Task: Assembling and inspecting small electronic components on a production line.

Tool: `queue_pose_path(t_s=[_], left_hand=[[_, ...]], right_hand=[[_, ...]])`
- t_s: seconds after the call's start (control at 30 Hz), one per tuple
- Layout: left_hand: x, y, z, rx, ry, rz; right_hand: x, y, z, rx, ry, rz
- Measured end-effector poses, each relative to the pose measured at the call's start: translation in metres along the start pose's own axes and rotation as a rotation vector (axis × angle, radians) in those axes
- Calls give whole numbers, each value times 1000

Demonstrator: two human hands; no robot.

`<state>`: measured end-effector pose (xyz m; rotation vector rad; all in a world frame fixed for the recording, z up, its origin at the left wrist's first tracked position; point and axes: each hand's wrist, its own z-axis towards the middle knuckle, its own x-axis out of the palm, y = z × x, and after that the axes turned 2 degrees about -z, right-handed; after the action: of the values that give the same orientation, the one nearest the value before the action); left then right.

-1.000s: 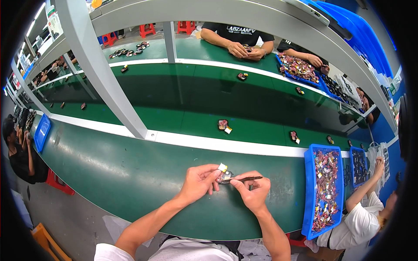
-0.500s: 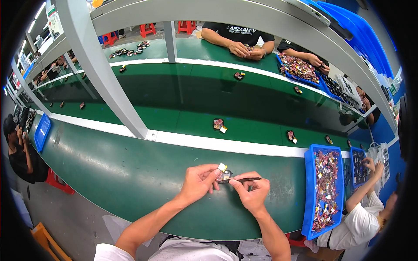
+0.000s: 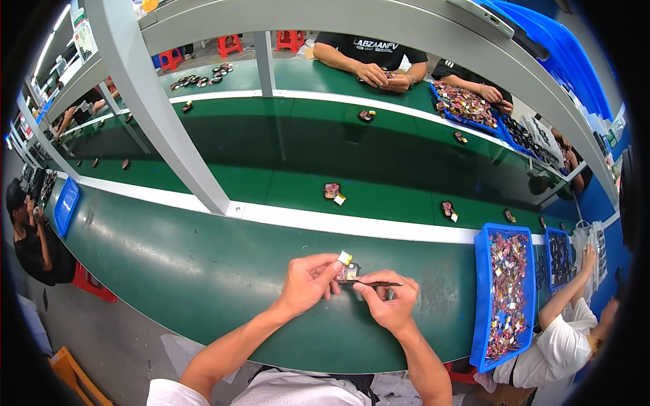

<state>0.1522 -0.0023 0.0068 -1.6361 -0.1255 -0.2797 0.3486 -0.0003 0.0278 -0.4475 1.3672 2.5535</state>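
My left hand is closed on a small open black electronic casing, just above the green worktop. A red-and-dark circuit part shows inside it, partly hidden by my fingers. At its upper left, by my fingertips, sticks out a small white pouch-like piece with a yellow edge. My right hand pinches a thin black tool, apparently tweezers, held nearly level. Its tip reaches the lower edge of the casing; whether it grips anything is too small to tell.
A blue tray of many small circuit parts stands right of my hands. Beyond the white rail, a green conveyor belt carries several casings. A grey frame post rises at left. Co-workers sit opposite and at both sides.
The tweezers have tilted, their rear end dropping slightly, and my right fingers have shifted. Casings on the belt have moved left. At the right, a co-worker's hand has lifted from the smaller blue tray.
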Motion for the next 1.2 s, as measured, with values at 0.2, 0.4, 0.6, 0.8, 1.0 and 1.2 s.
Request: queue_pose_path(t_s=[0.2,0.4,0.6,0.8,1.0,1.2], left_hand=[[0,0,0,-9,6,14],[1,-4,2,-46,32,59],[2,-4,3,-78,17,113],[5,1,4,-83,-25,161],[2,-2,5,-74,-36,167],[-20,-26,37,-56,-165,28]], right_hand=[[2,3,2,-72,8,-2],[6,-2,2,-255,12,-71],[5,0,-3,-356,69,-231],[9,-8,-7,-423,62,-255],[11,-6,-5,-390,63,-203],[-2,-5,6,-187,-156,-84]])
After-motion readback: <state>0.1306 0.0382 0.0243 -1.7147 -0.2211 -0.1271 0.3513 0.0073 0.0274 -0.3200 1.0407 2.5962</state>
